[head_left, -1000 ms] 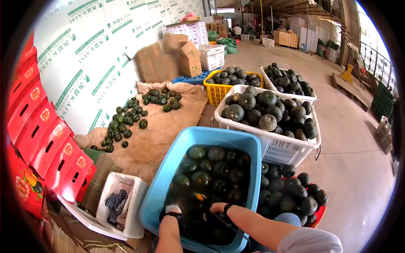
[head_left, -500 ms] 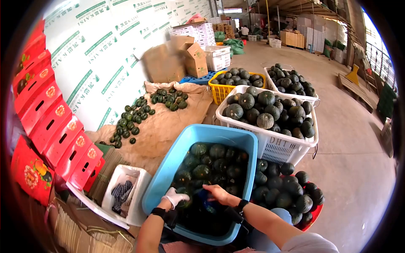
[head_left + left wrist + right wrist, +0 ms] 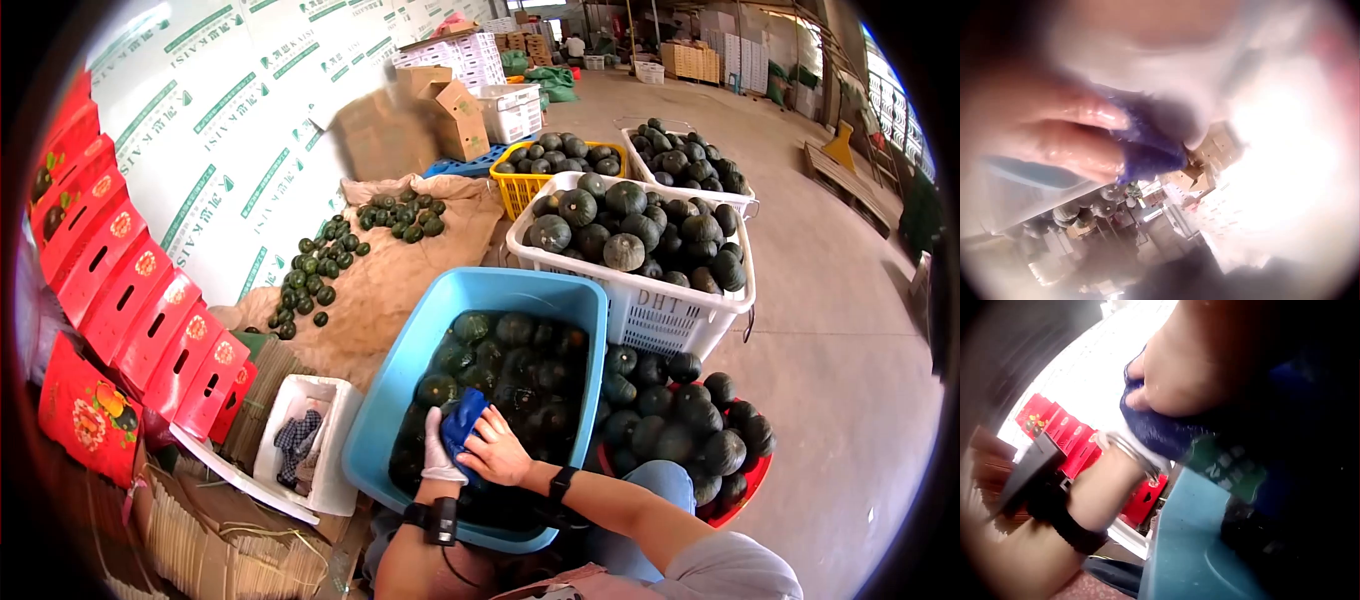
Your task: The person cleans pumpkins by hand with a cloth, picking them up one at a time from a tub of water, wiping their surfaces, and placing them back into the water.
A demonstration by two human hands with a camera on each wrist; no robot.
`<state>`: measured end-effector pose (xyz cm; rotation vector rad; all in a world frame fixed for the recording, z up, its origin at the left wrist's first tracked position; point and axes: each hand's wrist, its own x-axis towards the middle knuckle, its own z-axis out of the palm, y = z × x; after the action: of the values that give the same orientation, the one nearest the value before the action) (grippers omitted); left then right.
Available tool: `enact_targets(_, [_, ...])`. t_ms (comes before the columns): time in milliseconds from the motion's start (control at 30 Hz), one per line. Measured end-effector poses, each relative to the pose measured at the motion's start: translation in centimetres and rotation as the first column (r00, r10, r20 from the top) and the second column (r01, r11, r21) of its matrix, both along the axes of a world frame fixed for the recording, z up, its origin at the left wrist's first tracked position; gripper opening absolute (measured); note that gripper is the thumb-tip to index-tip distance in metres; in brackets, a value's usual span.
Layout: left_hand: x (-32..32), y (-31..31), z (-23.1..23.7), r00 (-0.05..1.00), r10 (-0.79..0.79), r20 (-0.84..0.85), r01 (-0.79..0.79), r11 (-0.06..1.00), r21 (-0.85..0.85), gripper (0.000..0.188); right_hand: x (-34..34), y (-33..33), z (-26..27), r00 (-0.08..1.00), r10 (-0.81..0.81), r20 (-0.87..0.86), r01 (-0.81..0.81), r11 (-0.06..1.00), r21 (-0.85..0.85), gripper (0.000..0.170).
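Over the blue tub (image 3: 540, 283), both hands meet around a wet blue cloth (image 3: 462, 424). The right hand (image 3: 502, 458) is bare and presses the cloth down, fingers bent over it in the right wrist view. Opposite it, the left hand (image 3: 440, 458) wears a white glove and holds a dark green squash that the cloth and right hand now hide. Wet fingertips of the right hand show against the cloth (image 3: 1154, 159) in the left wrist view. Several dark green squashes (image 3: 475, 327) lie in dark water in the tub.
Squash-filled white crates (image 3: 655, 322) and a yellow basket (image 3: 518, 190) stand beyond the tub. A red basin (image 3: 738, 508) heaped with squashes is at right. Left are a foam box (image 3: 340, 450), red cartons (image 3: 120, 295), and small squashes on brown sheeting (image 3: 385, 275).
Both hands came up out of the tub's water, the left with a squash, the right with the blue cloth. The cloth now lies over the left hand's hold.
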<state>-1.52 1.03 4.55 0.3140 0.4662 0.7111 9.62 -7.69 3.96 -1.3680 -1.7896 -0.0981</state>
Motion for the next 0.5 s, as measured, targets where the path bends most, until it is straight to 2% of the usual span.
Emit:
enact_targets(33, [0.2, 0.5, -1.0, 1.000, -0.023, 0.002, 0.023, 1.000, 0.017, 0.046, -0.6, 0.3, -0.7, 0.996, -0.043, -0.082, 0.041, 0.999, -0.025, 0.027])
enact_targets(67, [0.7, 2.1, -4.2, 0.995, -0.015, 0.099, 0.009, 0.998, 0.065, 0.040, -1.1, 0.7, -1.2, 0.984, -0.088, -0.153, 0.080, 0.995, -0.055, 0.027])
enact_targets(100, [1.3, 2.5, -5.6, 0.984, 0.174, -0.034, -0.160, 0.956, 0.247, 0.035, -1.6, 1.2, -1.6, 0.962, -0.104, -0.251, 0.104, 0.994, -0.016, 0.026])
enact_targets(133, [1.9, 2.1, -6.7, 0.916, 0.379, -0.132, -0.293, 0.856, 0.425, 0.032, -2.0, 1.3, -1.4, 0.951, -0.152, -0.270, 0.160, 0.987, 0.008, 0.029])
enact_targets(200, [2.3, 0.8, -3.9, 0.883, 0.414, -0.220, -0.245, 0.808, 0.536, 0.026, -2.1, 1.7, -2.3, 0.860, -0.172, -0.480, 0.113, 0.982, -0.150, 0.032])
enact_targets(233, [2.4, -0.1, -2.4, 0.818, 0.500, -0.283, -0.171, 0.683, 0.710, 0.027, -2.0, 2.0, -2.8, 0.801, -0.192, -0.567, 0.102, 0.977, -0.187, 0.031])
enact_targets(267, [2.6, -0.4, -1.7, 0.816, 0.477, -0.327, -0.146, 0.717, 0.682, 0.028, -2.0, 2.5, -3.6, 0.783, -0.231, -0.577, 0.176, 0.973, -0.150, 0.034])
enact_targets(300, [2.8, -0.5, -2.5, 0.831, 0.461, -0.312, -0.132, 0.708, 0.694, 0.030, -0.9, 3.4, -9.1, 0.932, -0.221, -0.288, 0.259, 0.961, 0.100, 0.044])
enact_targets(333, [2.5, -0.8, -2.9, 0.812, 0.502, -0.298, -0.032, 0.548, 0.836, 0.032, -0.2, 2.4, -7.0, 0.729, -0.199, -0.655, 0.162, 0.980, -0.117, 0.045])
enact_targets(367, [2.2, -1.5, -1.1, 0.826, 0.466, -0.317, 0.019, 0.539, 0.842, 0.034, 0.2, 3.0, -3.5, 0.369, -0.278, -0.887, -0.002, 0.954, -0.300, 0.048])
enact_targets(400, [2.0, -2.2, 0.9, 0.838, 0.431, -0.336, 0.069, 0.526, 0.847, 0.036, 1.0, 3.4, -2.8, -0.048, -0.256, -0.965, -0.165, 0.955, -0.245, 0.050])
enact_targets(433, [2.0, -2.3, 0.9, 0.874, 0.316, -0.370, 0.104, 0.621, 0.777, 0.036, 2.1, 3.2, -2.6, -0.216, -0.239, -0.947, -0.293, 0.941, -0.170, 0.046])
enact_targets(467, [1.4, -2.4, 1.4, 0.901, 0.159, -0.404, 0.185, 0.702, 0.688, 0.033, 4.0, 4.2, -5.1, -0.345, -0.211, -0.914, -0.449, 0.893, -0.036, 0.040])
enact_targets(500, [1.5, -2.5, 1.1, 0.940, 0.173, -0.295, 0.084, 0.719, 0.690, 0.031, 5.0, 4.3, -5.0, -0.371, -0.228, -0.900, -0.489, 0.872, -0.019, 0.036])
